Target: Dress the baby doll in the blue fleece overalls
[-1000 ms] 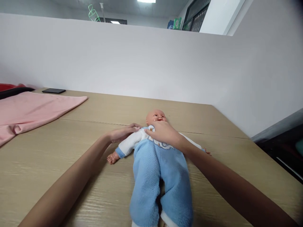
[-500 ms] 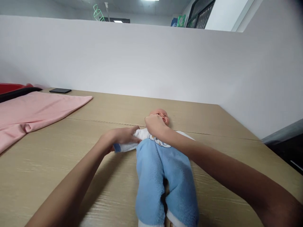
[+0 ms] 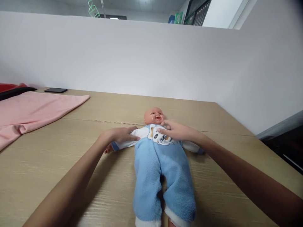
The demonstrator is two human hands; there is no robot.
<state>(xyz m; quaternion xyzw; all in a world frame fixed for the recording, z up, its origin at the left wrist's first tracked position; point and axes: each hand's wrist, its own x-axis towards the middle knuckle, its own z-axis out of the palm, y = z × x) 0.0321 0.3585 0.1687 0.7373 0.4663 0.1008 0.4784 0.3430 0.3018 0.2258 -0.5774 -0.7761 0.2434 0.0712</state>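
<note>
Head view: the doll [image 3: 161, 154] lies face up on the desk [image 3: 113, 107] between the two hands, its head towards the wall [image 3: 130, 60]. The left hand [image 3: 120, 135] has its fingers clasped about the near sleeve [image 3: 143, 133], thumb on one side, the others across the top. The right hand [image 3: 180, 130] rests over the chest, just below the chin, fingers curled and thumb stretched out; whether they pinch the fabric I cannot tell. A white cartoon face [image 3: 159, 137] with black eyes decorates the front. Well apart, at left, lie a pink cloth [image 3: 35, 108] and, near it, a phone [image 3: 56, 90]. Markings on the green pack [image 3: 178, 18] beyond the wall are too small to read.
</note>
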